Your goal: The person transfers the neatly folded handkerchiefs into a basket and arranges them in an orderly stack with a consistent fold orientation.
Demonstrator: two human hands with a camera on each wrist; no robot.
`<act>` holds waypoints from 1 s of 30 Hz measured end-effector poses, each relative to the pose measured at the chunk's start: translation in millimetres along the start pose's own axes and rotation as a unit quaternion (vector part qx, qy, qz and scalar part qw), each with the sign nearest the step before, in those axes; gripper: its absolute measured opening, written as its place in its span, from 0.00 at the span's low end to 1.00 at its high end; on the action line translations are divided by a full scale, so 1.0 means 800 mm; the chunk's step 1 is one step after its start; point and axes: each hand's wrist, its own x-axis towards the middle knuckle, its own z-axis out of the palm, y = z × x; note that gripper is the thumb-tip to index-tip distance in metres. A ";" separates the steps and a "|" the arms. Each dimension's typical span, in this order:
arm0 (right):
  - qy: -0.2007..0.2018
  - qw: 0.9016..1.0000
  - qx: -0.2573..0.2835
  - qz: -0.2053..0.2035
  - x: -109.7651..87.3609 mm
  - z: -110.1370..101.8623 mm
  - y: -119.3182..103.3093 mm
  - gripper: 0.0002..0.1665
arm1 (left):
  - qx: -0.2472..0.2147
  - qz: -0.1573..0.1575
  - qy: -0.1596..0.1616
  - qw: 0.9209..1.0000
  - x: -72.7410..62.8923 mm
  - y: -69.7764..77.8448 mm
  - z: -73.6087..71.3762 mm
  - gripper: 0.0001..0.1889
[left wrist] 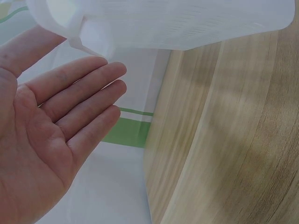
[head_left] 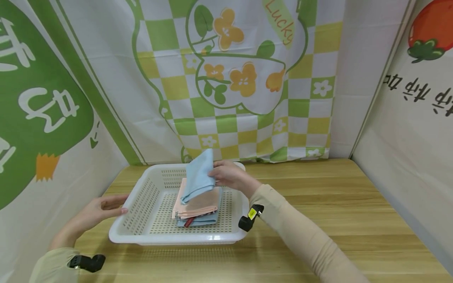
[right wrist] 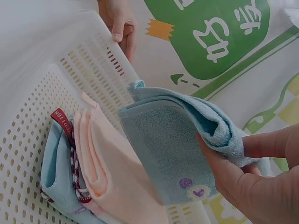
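Note:
My right hand (head_left: 231, 175) pinches a folded light blue towel (head_left: 199, 175) at its right side, holding it tilted over a small stack. In the right wrist view this towel shows a terry surface with a purple and a white flower. Below it lies a folded peach towel (head_left: 198, 208), on top of another light blue towel (head_left: 201, 223) with a red tag and a patterned edge between. The stack sits in a white plastic basket (head_left: 173, 238). At the basket's left rim, my left hand (head_left: 95, 214) touches with its fingers straight, palm showing in the left wrist view.
The basket stands on a wooden table (head_left: 318, 188) with slotted walls and a perforated floor. Printed cloth (head_left: 219, 129) hangs at the back, and more printed panels stand along the left and right sides.

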 end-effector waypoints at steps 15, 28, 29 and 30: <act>-0.015 0.999 0.033 0.008 0.007 0.022 -0.005 0.37 | 0.004 0.014 0.008 1.000 -0.002 -0.001 0.000 0.31; -0.033 0.998 0.050 0.023 0.022 0.034 0.002 0.33 | 0.003 0.004 0.005 1.000 -0.001 0.001 0.000 0.32; -0.037 0.998 0.050 0.023 0.023 0.035 0.002 0.33 | 0.003 0.004 0.005 1.000 -0.002 0.001 0.000 0.32; -0.040 0.998 0.049 0.021 0.023 0.036 0.003 0.33 | 0.001 0.004 0.005 1.000 -0.002 0.001 0.000 0.32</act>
